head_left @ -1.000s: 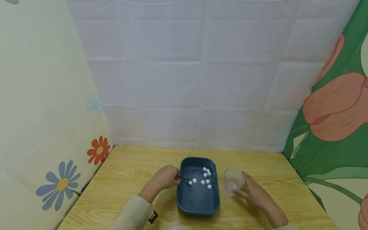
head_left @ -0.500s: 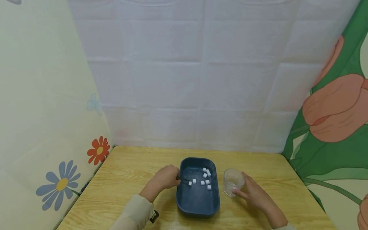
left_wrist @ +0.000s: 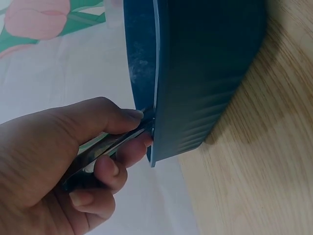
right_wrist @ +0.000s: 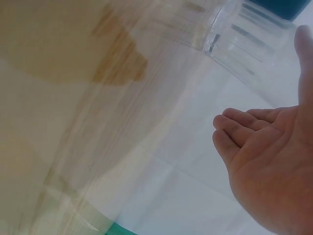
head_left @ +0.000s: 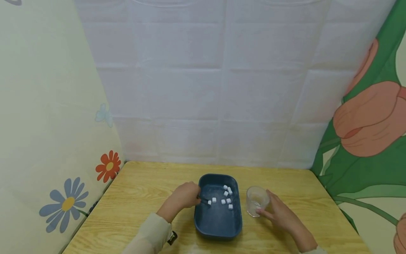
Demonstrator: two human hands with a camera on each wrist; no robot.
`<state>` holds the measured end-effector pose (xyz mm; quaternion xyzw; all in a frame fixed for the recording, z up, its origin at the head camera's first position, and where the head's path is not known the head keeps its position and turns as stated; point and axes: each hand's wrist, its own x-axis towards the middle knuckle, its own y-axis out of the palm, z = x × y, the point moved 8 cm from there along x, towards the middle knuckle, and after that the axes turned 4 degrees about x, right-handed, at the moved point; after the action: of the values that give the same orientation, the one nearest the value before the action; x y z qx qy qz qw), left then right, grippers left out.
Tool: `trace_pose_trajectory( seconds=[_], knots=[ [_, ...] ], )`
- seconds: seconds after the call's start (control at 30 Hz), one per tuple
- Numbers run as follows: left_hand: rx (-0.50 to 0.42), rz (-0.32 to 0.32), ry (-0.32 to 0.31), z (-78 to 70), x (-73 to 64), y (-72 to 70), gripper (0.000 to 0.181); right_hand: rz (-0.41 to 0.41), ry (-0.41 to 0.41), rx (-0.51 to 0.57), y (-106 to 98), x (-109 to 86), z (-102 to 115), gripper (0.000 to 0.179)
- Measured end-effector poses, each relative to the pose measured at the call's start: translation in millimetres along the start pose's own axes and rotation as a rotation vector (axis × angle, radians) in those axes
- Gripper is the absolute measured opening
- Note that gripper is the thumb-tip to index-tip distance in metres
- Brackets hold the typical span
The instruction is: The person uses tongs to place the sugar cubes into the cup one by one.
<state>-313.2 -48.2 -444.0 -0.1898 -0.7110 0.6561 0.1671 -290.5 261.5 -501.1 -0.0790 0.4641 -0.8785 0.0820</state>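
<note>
My left hand [head_left: 184, 195] pinches metal tweezers [left_wrist: 105, 147] between thumb and fingers at the left rim of a dark blue tray [head_left: 219, 225]. The dark tips reach down into the tray and meet a small white cube [head_left: 209, 203]; whether they grip it cannot be told. Another white cube [head_left: 214, 200] lies close beside it. To the tray's right, a clear glass [head_left: 256, 201] stands upright on the table. My right hand [head_left: 280, 213] holds it from the right, thumb in front and fingers behind. In the right wrist view, the lower fingers [right_wrist: 234, 129] appear fairly straight.
Several more white cubes [head_left: 229, 201] lie loosely in the right half of the tray. The wood-grain table [head_left: 149, 176] ends at a white hanging sheet [head_left: 222, 106] behind. Floral cloths hang at the left and right sides.
My left hand has shifted very slightly to the right over the tray rim. The glass, the right hand and the cubes look essentially the same.
</note>
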Motion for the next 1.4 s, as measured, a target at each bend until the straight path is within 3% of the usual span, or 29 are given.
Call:
trace_pose_trajectory(
  seconds=[0.27,0.67,0.97,1.4],
  knots=[
    [-0.025,0.007,0.007,0.4,-1.5,-1.2,0.035,0.002,0.004,0.001,1,0.2,0,0.104],
    [-0.046,-0.003,0.027,5.6,-1.0,0.7,0.038,0.003,0.007,0.014,2,-1.1,1,0.103],
    [-0.060,-0.038,0.072,-0.1,-4.2,-9.7,0.038,-0.020,-0.044,0.039,-1,-1.4,4,0.092],
    [-0.093,-0.054,0.096,-7.4,-6.5,-23.9,0.029,-0.022,-0.037,0.038,-1,-1.5,4,0.093]
  ],
)
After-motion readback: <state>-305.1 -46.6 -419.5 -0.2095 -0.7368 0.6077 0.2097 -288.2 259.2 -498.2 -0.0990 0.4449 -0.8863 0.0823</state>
